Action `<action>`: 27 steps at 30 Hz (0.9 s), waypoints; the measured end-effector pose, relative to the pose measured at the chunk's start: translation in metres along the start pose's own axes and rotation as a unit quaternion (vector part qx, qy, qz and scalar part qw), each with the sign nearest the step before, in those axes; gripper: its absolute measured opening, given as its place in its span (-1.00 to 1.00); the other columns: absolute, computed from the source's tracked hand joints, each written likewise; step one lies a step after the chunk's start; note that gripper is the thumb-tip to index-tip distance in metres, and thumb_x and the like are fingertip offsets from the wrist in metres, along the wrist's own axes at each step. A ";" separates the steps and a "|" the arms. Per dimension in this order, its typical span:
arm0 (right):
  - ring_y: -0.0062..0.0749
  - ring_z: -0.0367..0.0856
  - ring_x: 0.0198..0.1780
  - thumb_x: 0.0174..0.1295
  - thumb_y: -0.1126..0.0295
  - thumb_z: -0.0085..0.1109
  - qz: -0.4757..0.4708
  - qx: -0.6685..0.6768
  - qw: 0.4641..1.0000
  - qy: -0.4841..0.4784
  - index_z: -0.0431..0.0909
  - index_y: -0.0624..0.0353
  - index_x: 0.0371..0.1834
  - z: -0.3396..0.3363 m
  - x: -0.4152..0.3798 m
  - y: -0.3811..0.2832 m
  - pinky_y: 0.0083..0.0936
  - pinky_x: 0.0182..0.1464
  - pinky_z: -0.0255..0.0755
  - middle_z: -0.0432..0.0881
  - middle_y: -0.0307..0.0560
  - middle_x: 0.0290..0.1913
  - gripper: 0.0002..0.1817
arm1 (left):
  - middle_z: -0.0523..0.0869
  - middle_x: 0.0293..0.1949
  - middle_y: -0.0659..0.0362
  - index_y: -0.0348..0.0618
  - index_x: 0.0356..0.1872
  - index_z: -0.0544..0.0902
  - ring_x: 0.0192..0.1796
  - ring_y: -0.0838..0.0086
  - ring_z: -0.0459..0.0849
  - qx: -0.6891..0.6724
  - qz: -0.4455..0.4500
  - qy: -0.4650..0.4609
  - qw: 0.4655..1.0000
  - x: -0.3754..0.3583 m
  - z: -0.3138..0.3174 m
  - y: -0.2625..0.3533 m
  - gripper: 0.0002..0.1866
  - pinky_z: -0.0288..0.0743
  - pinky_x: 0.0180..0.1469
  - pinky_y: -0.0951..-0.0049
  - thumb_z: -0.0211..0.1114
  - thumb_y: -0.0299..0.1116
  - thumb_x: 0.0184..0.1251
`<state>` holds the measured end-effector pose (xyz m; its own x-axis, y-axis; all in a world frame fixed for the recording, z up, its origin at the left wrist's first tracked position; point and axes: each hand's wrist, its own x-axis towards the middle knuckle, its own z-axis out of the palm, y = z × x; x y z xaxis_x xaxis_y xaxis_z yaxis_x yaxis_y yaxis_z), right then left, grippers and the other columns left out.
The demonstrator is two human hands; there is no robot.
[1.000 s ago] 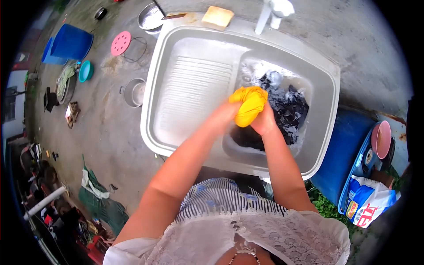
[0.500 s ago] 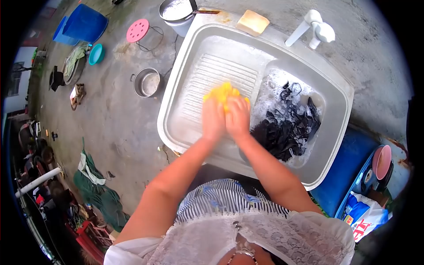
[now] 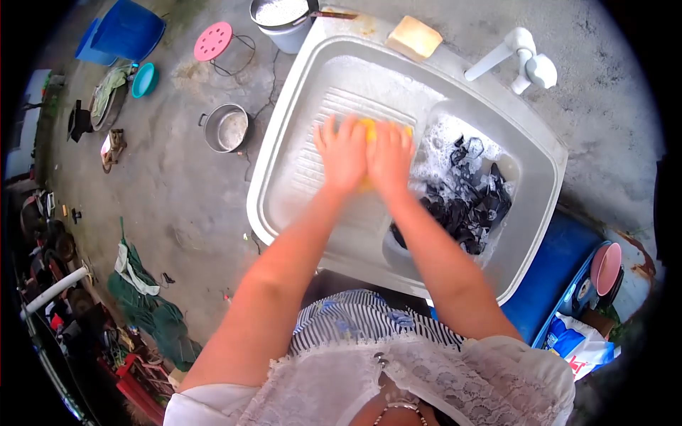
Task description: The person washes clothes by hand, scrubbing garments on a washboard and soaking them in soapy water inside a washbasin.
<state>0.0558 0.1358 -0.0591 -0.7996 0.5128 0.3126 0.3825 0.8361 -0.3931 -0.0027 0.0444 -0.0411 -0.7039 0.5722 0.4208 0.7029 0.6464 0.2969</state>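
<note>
A yellow cloth (image 3: 368, 183) lies on the ribbed washboard part of the grey sink (image 3: 288, 206), mostly covered by both hands. My left hand (image 3: 343, 153) presses on its left side, fingers spread apart and blurred at the tips. Beside it, nearly touching, my right hand (image 3: 389, 153) rests over the cloth with its fingers bent over the top; whether they grip it is hard to make out. Dark wet clothes (image 3: 465, 209) sit in foamy water in the basin on the right. A pale soap block (image 3: 414, 38) is on the sink's back rim.
A white faucet (image 3: 522, 53) stands at the back right. On the concrete floor to the left are a metal pot (image 3: 227, 128), a pink stool (image 3: 213, 41) and a teal basin (image 3: 145, 80). A blue barrel (image 3: 554, 270) lies right of the sink.
Both hands have moved forward over the yellow cloth, which shows less now. The fingers of my left hand have spread. The view has shifted slightly.
</note>
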 end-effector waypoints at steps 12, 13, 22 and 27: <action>0.00 0.49 0.08 0.16 0.35 0.09 -0.033 0.072 0.995 0.061 0.62 0.14 -0.23 0.009 0.040 0.008 -0.08 0.19 0.25 0.63 0.02 -0.01 -0.81 | 0.55 0.00 0.00 -0.12 0.00 0.55 0.09 0.04 0.45 -0.017 -0.010 -0.051 0.999 0.023 0.026 -0.005 -0.69 0.21 0.24 0.00 0.12 -0.29 0.26; -0.02 0.50 0.13 0.17 0.36 0.09 -0.024 0.042 0.992 0.114 0.65 0.14 -0.24 0.007 0.048 0.005 -0.10 0.27 0.23 0.65 0.01 0.03 -0.81 | 0.55 0.06 -0.02 -0.11 0.06 0.53 0.16 0.02 0.44 -0.004 0.019 0.025 1.000 0.029 0.028 -0.008 -0.65 0.17 0.29 -0.04 0.12 -0.29 0.27; -0.12 0.51 -0.01 0.20 0.54 -0.12 0.092 0.390 0.915 0.046 0.48 0.25 -0.45 -0.024 -0.080 -0.019 -0.23 0.16 0.36 0.65 0.02 -0.23 -0.84 | 0.56 -0.02 -0.10 -0.31 -0.03 0.54 0.18 -0.03 0.43 -0.128 0.036 -0.137 0.982 -0.092 -0.041 0.016 -0.65 0.22 0.29 -0.16 0.16 -0.32 0.20; -0.12 0.48 -0.40 0.12 0.52 -0.08 0.088 0.422 0.902 -0.026 0.44 0.28 -0.54 0.003 -0.007 0.007 -0.27 -0.27 0.40 0.51 0.07 -0.47 -0.86 | 0.55 -0.29 0.00 -0.20 -0.16 0.59 -0.21 0.10 0.59 -0.078 0.041 -0.241 0.966 -0.038 -0.012 0.005 -0.77 0.45 -0.18 0.11 0.16 -0.39 0.17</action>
<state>0.0631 0.1371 -0.0663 -0.7897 0.5952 0.1485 0.0354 0.2859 -0.9576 0.0291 0.0199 -0.0455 -0.5838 0.8119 0.0110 0.7393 0.5259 0.4205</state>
